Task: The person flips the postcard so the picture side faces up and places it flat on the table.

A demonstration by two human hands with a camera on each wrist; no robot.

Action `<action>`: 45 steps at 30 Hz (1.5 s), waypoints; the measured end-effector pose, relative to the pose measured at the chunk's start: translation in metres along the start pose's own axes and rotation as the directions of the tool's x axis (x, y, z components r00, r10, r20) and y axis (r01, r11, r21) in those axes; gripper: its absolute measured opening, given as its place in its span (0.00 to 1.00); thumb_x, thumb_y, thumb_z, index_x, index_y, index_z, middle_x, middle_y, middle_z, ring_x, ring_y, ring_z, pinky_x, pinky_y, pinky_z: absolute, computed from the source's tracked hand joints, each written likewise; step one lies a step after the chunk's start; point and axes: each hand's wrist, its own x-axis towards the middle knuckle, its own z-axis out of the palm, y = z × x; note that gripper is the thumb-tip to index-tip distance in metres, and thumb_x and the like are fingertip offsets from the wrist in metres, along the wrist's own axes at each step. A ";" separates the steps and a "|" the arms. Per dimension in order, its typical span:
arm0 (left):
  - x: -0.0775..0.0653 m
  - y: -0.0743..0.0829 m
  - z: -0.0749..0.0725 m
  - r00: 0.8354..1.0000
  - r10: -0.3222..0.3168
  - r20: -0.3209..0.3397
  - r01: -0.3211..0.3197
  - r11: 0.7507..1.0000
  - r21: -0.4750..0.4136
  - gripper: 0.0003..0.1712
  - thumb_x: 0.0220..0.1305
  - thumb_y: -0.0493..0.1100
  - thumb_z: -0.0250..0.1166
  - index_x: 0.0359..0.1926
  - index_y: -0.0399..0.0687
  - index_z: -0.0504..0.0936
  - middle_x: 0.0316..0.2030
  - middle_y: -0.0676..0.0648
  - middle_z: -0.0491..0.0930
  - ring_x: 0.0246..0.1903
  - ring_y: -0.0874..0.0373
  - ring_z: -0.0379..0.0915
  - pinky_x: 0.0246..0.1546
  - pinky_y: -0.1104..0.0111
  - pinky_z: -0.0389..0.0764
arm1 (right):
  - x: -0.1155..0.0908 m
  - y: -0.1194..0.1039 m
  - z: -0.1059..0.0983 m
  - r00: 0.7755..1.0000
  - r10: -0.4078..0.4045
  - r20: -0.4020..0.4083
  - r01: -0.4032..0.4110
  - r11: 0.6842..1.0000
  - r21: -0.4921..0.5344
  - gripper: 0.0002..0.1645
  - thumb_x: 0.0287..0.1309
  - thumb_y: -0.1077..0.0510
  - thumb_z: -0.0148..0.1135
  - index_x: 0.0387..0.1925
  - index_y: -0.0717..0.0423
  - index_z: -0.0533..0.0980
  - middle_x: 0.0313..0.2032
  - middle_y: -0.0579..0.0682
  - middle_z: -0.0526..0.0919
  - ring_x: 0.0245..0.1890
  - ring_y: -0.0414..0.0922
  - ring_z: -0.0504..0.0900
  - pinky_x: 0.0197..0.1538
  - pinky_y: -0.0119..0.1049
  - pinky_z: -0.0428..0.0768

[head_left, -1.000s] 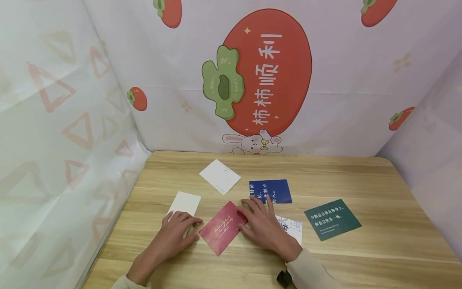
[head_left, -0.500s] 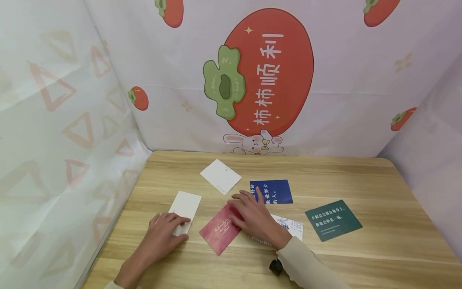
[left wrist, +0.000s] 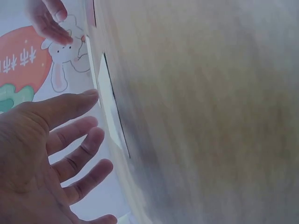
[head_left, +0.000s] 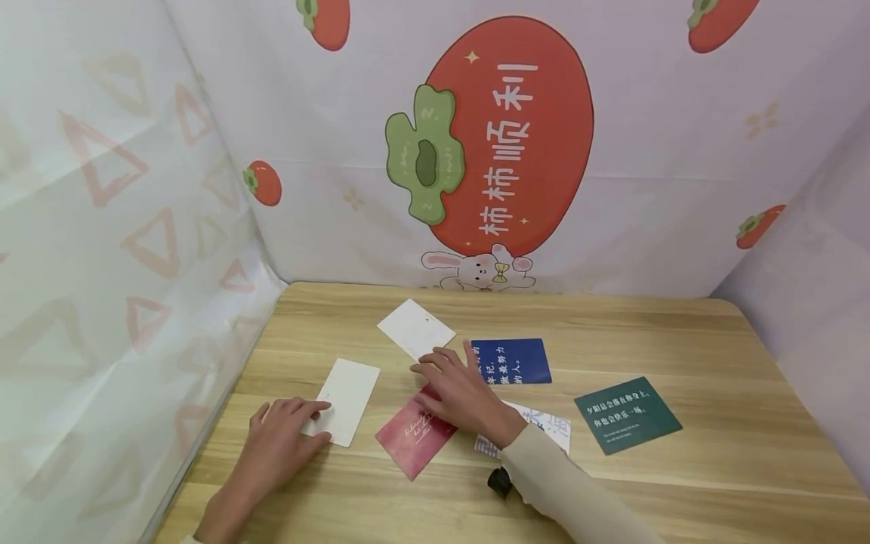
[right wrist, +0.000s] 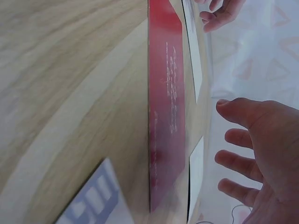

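My left hand (head_left: 284,437) is over the lower left edge of a plain white card (head_left: 349,397). Its fingers are relaxed and hold nothing; the left wrist view shows them apart from the card (left wrist: 110,102). Above the upper part of a pinkish-red card (head_left: 411,442) with white script hovers my right hand (head_left: 462,393), fingers loosely spread. In the right wrist view a gap lies between this hand (right wrist: 264,156) and the red card (right wrist: 166,107). The right hand hides part of the red card and reaches the near corner of another white card (head_left: 414,326) in the head view.
To the right lie a blue card (head_left: 519,361), a white card with purple-blue lettering (head_left: 559,431) partly under the right forearm, and a green card (head_left: 627,415). A wooden table (head_left: 720,483) carries them all. Printed cloth (head_left: 326,219) walls the back and sides.
My left hand has moved left, uncovering more of its white card. The right hand has shifted left and up across the red card toward the far white card. The cards stay in place.
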 end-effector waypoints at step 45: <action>-0.004 0.014 -0.005 0.917 -0.363 0.166 0.344 0.930 0.133 0.58 0.58 0.86 0.64 0.63 0.39 0.81 0.57 0.33 0.83 0.62 0.31 0.75 0.67 0.19 0.54 | 0.077 -0.057 0.041 0.974 0.030 0.223 0.000 0.991 -0.133 0.51 0.64 0.27 0.70 0.82 0.36 0.66 0.78 0.44 0.73 0.78 0.50 0.69 0.82 0.69 0.59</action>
